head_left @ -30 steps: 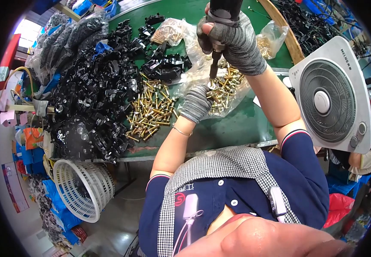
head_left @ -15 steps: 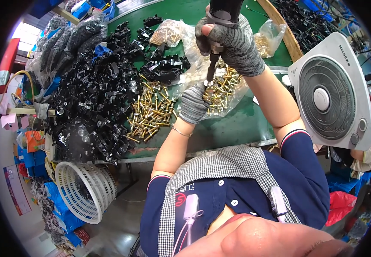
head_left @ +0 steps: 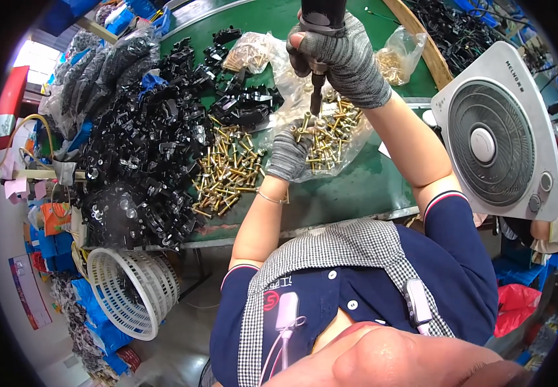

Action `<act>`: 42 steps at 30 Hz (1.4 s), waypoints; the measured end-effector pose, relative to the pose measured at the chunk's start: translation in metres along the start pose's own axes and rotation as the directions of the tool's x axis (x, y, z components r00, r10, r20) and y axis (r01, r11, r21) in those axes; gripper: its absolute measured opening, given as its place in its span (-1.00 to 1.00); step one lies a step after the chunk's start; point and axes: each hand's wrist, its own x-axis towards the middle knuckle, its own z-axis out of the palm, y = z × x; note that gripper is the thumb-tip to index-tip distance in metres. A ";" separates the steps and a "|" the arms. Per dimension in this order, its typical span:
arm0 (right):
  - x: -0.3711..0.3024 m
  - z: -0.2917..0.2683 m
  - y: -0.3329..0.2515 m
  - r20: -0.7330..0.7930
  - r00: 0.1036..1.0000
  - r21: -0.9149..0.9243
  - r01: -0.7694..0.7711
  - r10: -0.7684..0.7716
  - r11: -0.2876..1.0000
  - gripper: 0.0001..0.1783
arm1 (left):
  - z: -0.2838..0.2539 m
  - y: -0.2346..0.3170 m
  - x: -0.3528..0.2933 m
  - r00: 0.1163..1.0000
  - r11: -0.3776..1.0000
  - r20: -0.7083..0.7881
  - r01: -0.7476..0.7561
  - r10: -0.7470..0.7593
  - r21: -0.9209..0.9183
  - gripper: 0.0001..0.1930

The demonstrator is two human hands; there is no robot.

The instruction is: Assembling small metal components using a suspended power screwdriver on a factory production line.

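Note:
My right hand [head_left: 350, 61], in a grey fingerless glove, is wrapped round a black power screwdriver [head_left: 323, 22]. The tool points down, and its dark bit [head_left: 316, 97] ends just above my left hand [head_left: 290, 151]. That hand wears a matching glove, its fingers curled round a brass-coloured bolt [head_left: 300, 133] at the edge of a clear plastic bag [head_left: 350, 158]. More bolts [head_left: 330, 145] lie on the opened bag, and a loose pile of bolts [head_left: 227, 168] sits left of my wrist. The exact grip of the left fingers is partly hidden.
A large heap of black plastic parts [head_left: 143, 142] covers the left of the green table [head_left: 330, 200]. Bagged bolts [head_left: 250, 51] lie at the back. A grey box fan [head_left: 498, 135] stands on the right. A white basket [head_left: 124, 293] is below the table's left edge.
The screwdriver and my right hand have shifted slightly left and up. My left fingers have turned a little, and bolts now show at their tips.

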 end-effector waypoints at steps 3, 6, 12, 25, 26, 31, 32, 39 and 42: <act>-0.001 -0.003 0.004 0.013 0.999 -0.022 -0.035 0.035 0.999 -0.62 | -0.002 0.006 -0.005 0.999 0.991 0.002 -0.037 0.038 0.130 -0.88; -0.003 -0.003 0.017 0.037 0.998 0.034 -0.044 0.042 0.998 -0.59 | -0.002 0.014 -0.005 0.991 0.988 -0.023 -0.128 0.130 0.088 -0.85; -0.004 0.002 0.027 0.073 0.997 0.114 0.002 -0.010 0.993 -0.56 | 0.001 0.011 -0.006 0.982 0.972 -0.087 -0.151 0.169 0.183 -0.81; -0.002 0.007 0.021 0.025 1.000 0.103 -0.015 0.013 0.995 -0.60 | -0.005 0.036 -0.001 0.954 0.963 -0.171 -0.223 0.247 0.151 -0.87; -0.002 0.004 0.024 0.040 0.999 0.106 -0.021 0.016 0.994 -0.62 | -0.004 0.038 0.001 0.953 0.963 -0.170 -0.226 0.250 0.150 -0.87; 0.000 -0.008 0.026 0.072 0.996 -0.051 -0.052 0.055 0.997 -0.63 | 0.000 0.038 0.005 0.955 0.964 -0.145 -0.247 0.259 0.095 -0.81; -0.001 -0.009 0.025 0.071 0.995 -0.131 -0.063 0.073 0.989 -0.62 | 0.000 0.030 0.004 0.949 0.946 -0.098 -0.281 0.298 0.160 -0.78; -0.004 -0.004 0.020 0.089 0.996 0.072 -0.003 -0.003 0.997 -0.62 | 0.013 -0.020 -0.012 0.861 0.841 0.163 0.507 -0.482 -0.191 -0.60; -0.001 -0.007 0.030 0.155 0.985 0.174 0.045 -0.073 0.984 -0.60 | 0.009 0.006 -0.006 0.897 0.860 0.185 0.439 -0.401 -0.262 -0.63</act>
